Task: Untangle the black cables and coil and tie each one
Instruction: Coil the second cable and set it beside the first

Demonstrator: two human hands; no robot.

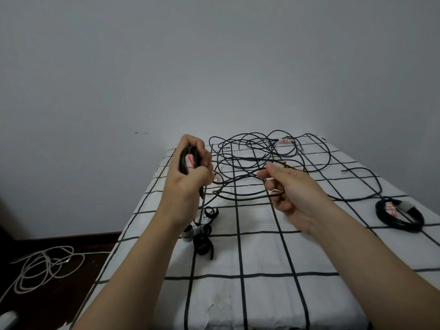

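Note:
My left hand (188, 173) grips a small coil of black cable (185, 160) with a red-and-white label, held upright above the bed's left side. My right hand (289, 189) holds a strand of the same black cable (240, 177), fingers curled round it. Behind both hands a tangle of black cables (259, 151) lies spread over the checked sheet, with red-and-white tags among the loops. A finished coil (400, 215) with a tag lies at the right edge. Several black strap ties (203, 241) lie under my left wrist.
The bed (262, 282) has a white sheet with black grid lines; its left edge drops to a dark floor. A white cable (45, 267) lies looped on the floor at left. A small white cylinder (188, 234) sits beside the ties. A plain wall stands behind.

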